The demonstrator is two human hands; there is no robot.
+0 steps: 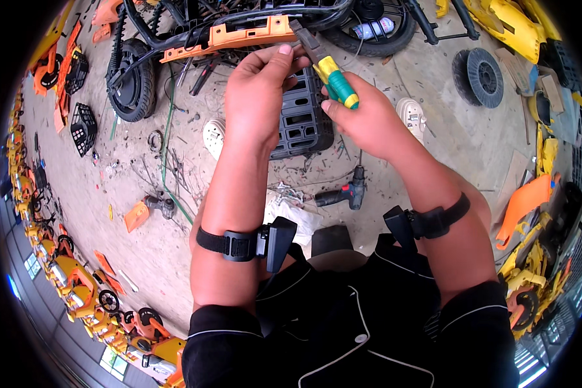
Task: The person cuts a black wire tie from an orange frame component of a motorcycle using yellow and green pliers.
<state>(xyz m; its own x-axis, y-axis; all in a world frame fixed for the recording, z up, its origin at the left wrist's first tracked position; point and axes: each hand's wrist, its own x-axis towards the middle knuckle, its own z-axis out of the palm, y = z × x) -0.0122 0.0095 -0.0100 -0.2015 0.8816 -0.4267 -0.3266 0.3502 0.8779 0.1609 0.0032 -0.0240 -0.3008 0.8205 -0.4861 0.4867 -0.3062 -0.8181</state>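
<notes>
Gripping pliers (328, 66) in right hand (366, 116), just past 12 o'clock, nose toward 11, likely to hold tips beside left hand (257, 96) | pinching narrowly there, content unclear, likely for steadiness | near orange panel (247, 33) at 11 o'clock

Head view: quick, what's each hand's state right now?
Left hand: closed in a pinch; whether it holds something small cannot be told.
Right hand: closed, holding the green-and-yellow-handled pliers.
</notes>
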